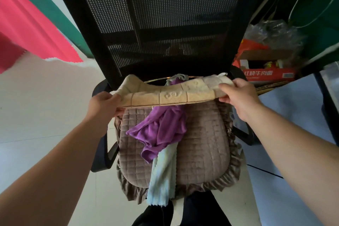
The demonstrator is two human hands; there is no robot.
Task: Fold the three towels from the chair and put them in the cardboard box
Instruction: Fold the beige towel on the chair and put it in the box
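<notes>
A pink cloth hangs at the far left of a tiled room as a person stands over a black mesh office chair, folding the first of three towels. The left hand pinches one end of a beige towel, thumb on top and fingers curled beneath; the towel runs as a long, narrow band, held taut in the air above the back of the brown quilted seat cushion, its far edge sagging slightly near the left end. Below it, at the middle of the cushion, a purple towel lies crumpled, with a pale blue-green towel trailing from under it and over the front edge of the seat. The right hand grips the beige towel's other end in the same way. To the right, beside the chair on the floor, sits an open red cardboard box, some packets inside, clear plastic bags piled behind it. The work appears to be at an early stage: one towel part-folded lengthwise, two untouched on the seat, none boxed. The next move likely calls for bringing the two ends together to halve the band, keeping the edges aligned.
</notes>
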